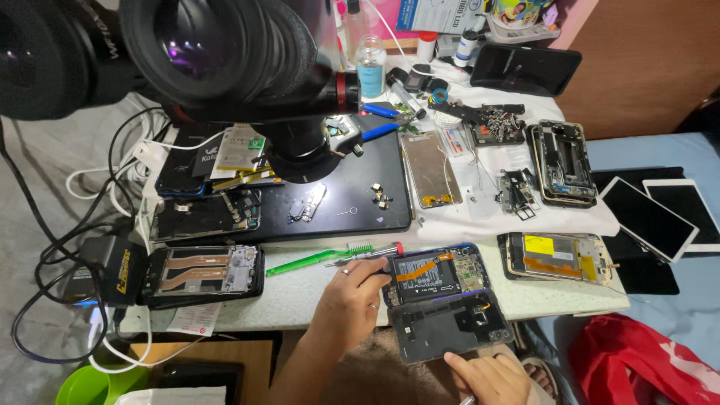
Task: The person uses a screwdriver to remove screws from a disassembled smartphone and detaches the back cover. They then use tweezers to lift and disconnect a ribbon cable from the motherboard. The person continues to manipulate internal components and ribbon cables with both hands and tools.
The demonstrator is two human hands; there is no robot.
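Observation:
An opened phone (439, 274) with a dark battery, an orange flex cable and a bare circuit board lies at the front edge of the white bench. A dark back panel (450, 330) hangs off the edge just below it. My left hand (351, 298), with rings on its fingers, rests at the phone's left side and grips a thin screwdriver (371, 255) whose red end points right. My right hand (489, 376) is at the bottom, with its fingers on the lower edge of the dark panel.
A large black microscope (225, 45) looms at the top left above a black mat (337, 202) with small parts. More opened phones (202, 274) (559, 257) (562, 161), a green tool (319, 259), a bottle (371, 67), tablets (649, 217) and cables (45, 247) lie around.

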